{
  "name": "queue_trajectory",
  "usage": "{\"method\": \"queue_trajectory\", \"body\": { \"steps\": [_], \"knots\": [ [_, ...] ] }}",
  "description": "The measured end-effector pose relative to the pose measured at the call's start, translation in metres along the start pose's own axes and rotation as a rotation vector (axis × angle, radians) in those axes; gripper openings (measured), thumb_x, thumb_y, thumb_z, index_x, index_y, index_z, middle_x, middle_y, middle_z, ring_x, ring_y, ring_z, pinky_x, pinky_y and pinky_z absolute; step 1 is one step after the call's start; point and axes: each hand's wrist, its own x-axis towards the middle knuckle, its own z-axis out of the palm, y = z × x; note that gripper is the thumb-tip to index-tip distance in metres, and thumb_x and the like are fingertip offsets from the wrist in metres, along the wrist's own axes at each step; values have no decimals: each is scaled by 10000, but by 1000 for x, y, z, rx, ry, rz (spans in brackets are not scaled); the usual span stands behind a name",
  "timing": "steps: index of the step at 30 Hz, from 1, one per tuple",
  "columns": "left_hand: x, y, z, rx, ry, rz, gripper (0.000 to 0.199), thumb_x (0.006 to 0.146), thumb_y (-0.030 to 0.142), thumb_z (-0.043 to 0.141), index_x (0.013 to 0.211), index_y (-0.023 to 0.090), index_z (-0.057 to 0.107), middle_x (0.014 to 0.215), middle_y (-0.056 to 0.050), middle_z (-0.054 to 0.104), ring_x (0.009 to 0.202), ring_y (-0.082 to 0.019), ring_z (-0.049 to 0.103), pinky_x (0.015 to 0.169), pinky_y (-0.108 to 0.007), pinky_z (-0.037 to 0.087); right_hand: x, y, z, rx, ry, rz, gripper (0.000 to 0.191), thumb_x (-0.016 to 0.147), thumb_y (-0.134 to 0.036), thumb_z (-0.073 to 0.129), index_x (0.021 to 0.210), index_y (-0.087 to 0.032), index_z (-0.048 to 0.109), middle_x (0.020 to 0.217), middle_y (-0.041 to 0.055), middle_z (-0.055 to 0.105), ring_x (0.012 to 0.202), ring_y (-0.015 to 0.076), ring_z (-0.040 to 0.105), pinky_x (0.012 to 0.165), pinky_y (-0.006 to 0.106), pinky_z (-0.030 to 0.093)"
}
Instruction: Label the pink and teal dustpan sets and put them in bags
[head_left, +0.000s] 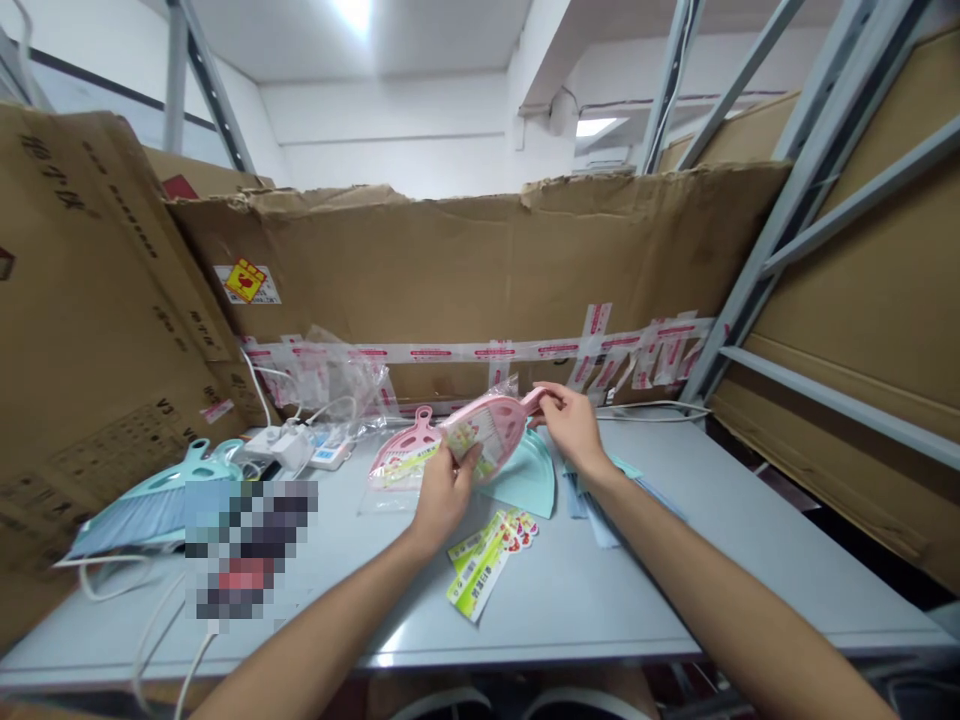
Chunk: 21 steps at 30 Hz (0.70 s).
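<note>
A pink dustpan [511,420] in clear plastic wrap, with a printed label card on its face, is held tilted above the table. My left hand [444,490] is closed on its lower left part, thumb on top. My right hand [571,428] pinches the handle end at the upper right. Behind my left hand lies a second wrapped pink dustpan [405,450]. A mint-green dustpan [534,484] lies under the held one, partly hidden. Several loose label cards [486,570] are fanned out between my forearms. My right forearm partly covers a blue-bristled brush [598,515].
Mint-green dustpans and brushes [161,505] lie at the left. A power strip [330,450] with chargers and white cables stands by crumpled plastic bags [341,375]. A pixelated object [255,550] lies near the front left. Cardboard [465,270] and metal shelf posts [757,260] enclose the table [750,560].
</note>
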Motion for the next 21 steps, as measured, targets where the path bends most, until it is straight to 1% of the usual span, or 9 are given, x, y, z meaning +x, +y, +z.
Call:
{"method": "queue_trajectory", "body": {
  "steps": [2,4,8,11,13,15,16,19,21],
  "knots": [
    [-1,2,-3,99,5,39,329,1017,493,741,1193,215,735,1216,-145,810,1141,-365,738,1062,-447,549,1,8,2,-46,-4,32,300,870,-382,725,1103,-198,769,873,50,835,581,200,754,554,325,661],
    [-3,4,-4,117,4,79,366,1005,481,760,1272,233,720,1270,-143,798,1206,-381,725,1091,-448,532,2,14,3,-72,-31,72,316,865,-333,685,1127,-177,771,823,34,826,536,180,728,528,297,627],
    [-3,7,-6,137,-9,35,416,1021,537,739,1310,244,678,1307,-143,790,1236,-379,721,1102,-459,539,-2,14,2,-88,-81,77,399,858,-279,643,1220,-172,772,892,33,849,582,168,728,576,286,624],
    [4,6,-10,-14,41,-19,489,1029,615,714,1327,234,646,1361,-141,780,1275,-351,727,1074,-436,584,-4,1,-1,-35,-123,91,473,843,-283,706,1305,-208,767,1067,51,870,639,161,714,585,280,609],
    [12,5,-13,-206,72,-61,560,996,648,749,1349,232,625,1404,-134,771,1290,-326,738,1053,-414,614,-4,-10,-6,65,-164,122,502,837,-341,779,1326,-225,764,1170,78,860,786,196,760,581,269,584],
    [20,4,-15,-393,102,-120,625,946,658,805,1366,239,606,1414,-119,775,1280,-306,755,1041,-409,638,-6,-20,-10,132,-248,154,482,846,-448,826,1272,-228,785,1203,100,850,949,237,789,587,255,565],
    [24,3,-16,-469,116,-155,647,920,651,835,1369,247,603,1407,-110,783,1275,-301,762,1040,-413,647,-8,-24,-12,120,-309,161,453,849,-500,838,1205,-222,807,1167,103,853,961,241,790,592,250,558],
    [30,2,-14,-620,127,-270,643,883,591,894,1365,262,624,1361,-87,813,1281,-303,773,1043,-433,667,-16,-32,-14,-33,-450,109,401,844,-595,859,898,-199,823,926,81,847,716,177,713,599,258,543],
    [31,0,-12,-673,112,-345,589,904,546,891,1351,249,649,1358,-97,819,1287,-311,778,1038,-436,679,-21,-36,-11,-87,-427,41,431,852,-626,855,791,-205,785,825,62,824,605,148,637,607,276,547]
  ]
}}
